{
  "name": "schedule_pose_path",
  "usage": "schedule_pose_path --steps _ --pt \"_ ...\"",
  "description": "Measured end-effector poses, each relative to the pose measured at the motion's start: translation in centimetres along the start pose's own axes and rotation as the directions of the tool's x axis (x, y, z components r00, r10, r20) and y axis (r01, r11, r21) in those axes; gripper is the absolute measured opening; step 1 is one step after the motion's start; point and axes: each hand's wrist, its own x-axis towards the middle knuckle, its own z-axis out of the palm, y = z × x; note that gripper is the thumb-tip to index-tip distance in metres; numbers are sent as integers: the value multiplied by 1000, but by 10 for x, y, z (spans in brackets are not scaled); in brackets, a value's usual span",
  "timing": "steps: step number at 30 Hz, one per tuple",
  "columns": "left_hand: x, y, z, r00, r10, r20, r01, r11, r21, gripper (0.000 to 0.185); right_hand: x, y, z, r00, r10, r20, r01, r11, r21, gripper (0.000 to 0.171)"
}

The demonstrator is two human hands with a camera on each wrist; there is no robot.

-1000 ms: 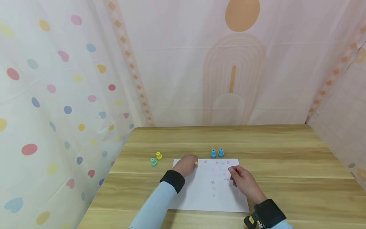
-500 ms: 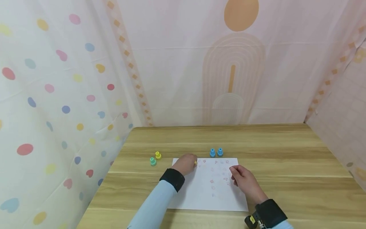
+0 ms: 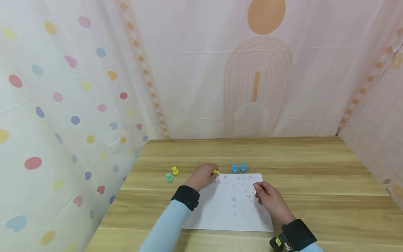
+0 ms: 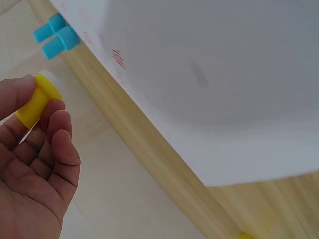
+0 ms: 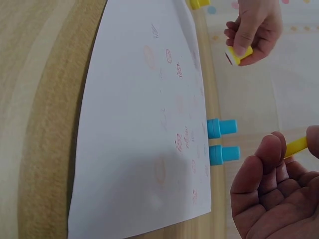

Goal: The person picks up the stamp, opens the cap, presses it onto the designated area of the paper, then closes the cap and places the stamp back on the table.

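Observation:
A white sheet of paper [image 3: 233,213] with faint red stamp marks lies on the wooden table [image 3: 315,175]. My left hand [image 3: 210,173] pinches a small yellow stamp [image 3: 215,171] just above the sheet's far left corner. The left wrist view shows that stamp [image 4: 37,102] between thumb and fingers, clear of the paper [image 4: 224,74]. My right hand [image 3: 259,189] rests at the sheet's right edge. In the right wrist view its fingers [image 5: 266,164] pinch a thin yellow piece [image 5: 296,146].
Two blue stamps [image 3: 239,168] stand side by side just beyond the paper's far edge. A yellow stamp [image 3: 175,170] and a green stamp [image 3: 169,177] stand left of the sheet. Patterned cloth walls close in the table on three sides.
My left hand has lifted the yellow stamp off the sheet and drawn it slightly toward the far edge. The right hand has hardly moved.

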Motion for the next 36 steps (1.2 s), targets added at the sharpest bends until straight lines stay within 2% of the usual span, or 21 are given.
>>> schedule_pose_path --steps 8,13,22,30,36 --pt "-7 20 2 996 63 -59 -72 983 -167 21 1 2 -1 1000 -10 5 10 1000 19 38" --pt "-11 34 5 996 67 -66 -81 966 -245 23 1 1 -2 1000 -9 3 9 1000 21 37" --pt "-14 56 10 994 96 -56 -109 936 -334 23 5 0 -2 1000 0 7 0 999 42 35" --pt "-15 66 16 989 132 -72 -150 894 -422 20 4 -2 -4 1000 -9 22 7 997 81 33" --pt "-17 72 18 988 139 -60 -151 861 -485 19 6 -4 -3 999 -27 20 25 994 108 34"
